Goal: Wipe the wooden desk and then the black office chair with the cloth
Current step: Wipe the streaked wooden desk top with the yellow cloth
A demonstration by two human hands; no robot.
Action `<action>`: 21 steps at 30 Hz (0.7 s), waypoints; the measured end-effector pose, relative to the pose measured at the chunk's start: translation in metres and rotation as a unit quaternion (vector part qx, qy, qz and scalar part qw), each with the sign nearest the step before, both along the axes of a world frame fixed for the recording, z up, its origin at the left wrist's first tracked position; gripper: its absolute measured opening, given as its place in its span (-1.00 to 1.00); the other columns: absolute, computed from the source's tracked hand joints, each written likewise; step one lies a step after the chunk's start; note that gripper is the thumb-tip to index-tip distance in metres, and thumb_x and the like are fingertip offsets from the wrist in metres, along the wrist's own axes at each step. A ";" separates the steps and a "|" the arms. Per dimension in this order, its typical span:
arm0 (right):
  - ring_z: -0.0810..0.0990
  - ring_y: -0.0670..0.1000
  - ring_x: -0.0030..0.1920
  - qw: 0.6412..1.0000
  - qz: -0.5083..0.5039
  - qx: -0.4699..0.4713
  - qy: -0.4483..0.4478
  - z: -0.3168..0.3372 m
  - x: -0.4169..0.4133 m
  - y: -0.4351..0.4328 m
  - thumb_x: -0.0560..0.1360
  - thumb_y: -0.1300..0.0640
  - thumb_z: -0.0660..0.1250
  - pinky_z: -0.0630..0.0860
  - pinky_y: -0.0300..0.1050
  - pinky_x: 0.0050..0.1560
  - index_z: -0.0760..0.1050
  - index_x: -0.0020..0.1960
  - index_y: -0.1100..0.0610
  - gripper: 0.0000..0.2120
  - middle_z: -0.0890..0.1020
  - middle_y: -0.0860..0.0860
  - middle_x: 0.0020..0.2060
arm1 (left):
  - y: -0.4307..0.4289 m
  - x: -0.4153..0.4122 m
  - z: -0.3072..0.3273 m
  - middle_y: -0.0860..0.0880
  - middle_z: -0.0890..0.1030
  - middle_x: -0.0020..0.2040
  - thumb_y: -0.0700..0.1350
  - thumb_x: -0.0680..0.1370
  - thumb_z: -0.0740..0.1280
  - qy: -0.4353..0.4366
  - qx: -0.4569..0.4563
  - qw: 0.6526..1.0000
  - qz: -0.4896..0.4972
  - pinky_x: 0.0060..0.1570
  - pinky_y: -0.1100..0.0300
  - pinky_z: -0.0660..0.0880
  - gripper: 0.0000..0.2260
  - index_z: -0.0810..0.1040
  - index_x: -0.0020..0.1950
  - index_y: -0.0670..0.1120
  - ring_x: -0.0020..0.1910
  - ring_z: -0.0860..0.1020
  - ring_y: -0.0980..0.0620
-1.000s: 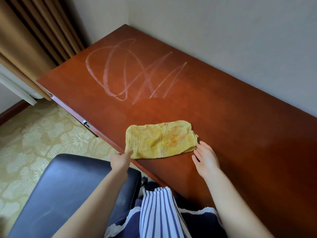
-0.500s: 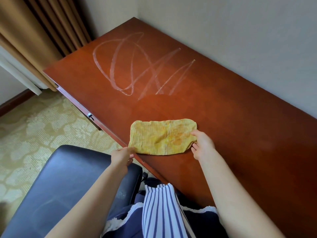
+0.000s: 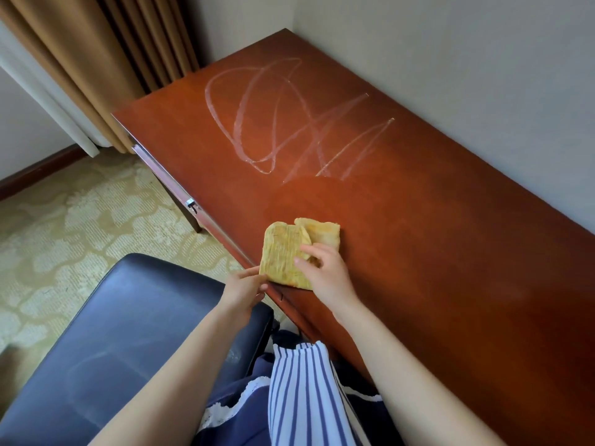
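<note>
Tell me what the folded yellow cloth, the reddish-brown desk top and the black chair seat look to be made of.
Yellow cloth: soft woven fabric, likely cotton; ribbed weave, folds limply, matte.
Reddish-brown desk top: wood or wood veneer under glossy varnish; it shows sheen and whitish smear marks.
Black chair seat: leather or faux leather, which one is unclear; smooth, padded, faintly glossy.

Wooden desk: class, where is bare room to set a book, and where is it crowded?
Free: the wooden desk right of the yellow cloth, along the wall. The far end bears white smear marks. Crowded: the front edge, where left hand and right hand grip the cloth.
</note>
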State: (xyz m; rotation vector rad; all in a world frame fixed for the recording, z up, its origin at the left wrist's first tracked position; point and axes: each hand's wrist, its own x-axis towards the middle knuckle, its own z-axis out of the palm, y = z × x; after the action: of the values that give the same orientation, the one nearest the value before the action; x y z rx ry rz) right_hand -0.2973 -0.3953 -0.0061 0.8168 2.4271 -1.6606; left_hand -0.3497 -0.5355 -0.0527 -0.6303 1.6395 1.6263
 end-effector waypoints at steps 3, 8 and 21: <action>0.26 -0.21 0.24 0.997 0.075 0.017 -0.027 -0.008 0.001 -0.017 0.53 0.03 0.32 0.17 -0.34 0.24 0.42 0.37 0.10 -0.57 0.33 -0.06 0.32 | 0.000 -0.001 0.004 -0.07 0.51 -0.13 -0.21 0.60 0.21 -0.016 0.023 1.000 0.005 -0.08 0.20 0.44 -0.73 0.54 0.25 -0.25 -0.31 0.44 0.08; 0.23 -0.23 0.28 0.991 0.129 -0.028 -0.026 -0.015 0.005 -0.034 0.55 0.02 0.30 0.16 -0.39 0.23 0.35 0.42 0.07 -0.54 0.29 -0.08 0.35 | -0.002 0.001 0.006 -0.16 0.56 0.14 -0.05 0.63 0.19 -0.010 0.036 0.999 -0.032 0.22 0.01 0.44 -0.67 0.48 0.33 -0.18 0.10 0.53 -0.09; 0.49 -0.11 0.25 0.995 -0.078 -0.042 0.035 -0.019 0.006 0.010 0.53 0.22 0.29 0.38 -0.40 0.11 0.48 0.24 -0.02 -0.69 0.54 -0.14 0.14 | 0.008 -0.005 0.014 0.03 0.58 -0.05 -0.09 0.59 0.29 0.085 -0.048 0.991 -0.096 -0.14 0.26 0.45 -0.77 0.55 0.20 -0.13 -0.15 0.51 0.10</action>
State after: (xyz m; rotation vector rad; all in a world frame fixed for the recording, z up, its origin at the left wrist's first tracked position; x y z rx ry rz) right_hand -0.2913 -0.3856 -0.0253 0.9741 2.3731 -1.8633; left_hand -0.3549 -0.5273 -0.0390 -0.3763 1.8508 1.5013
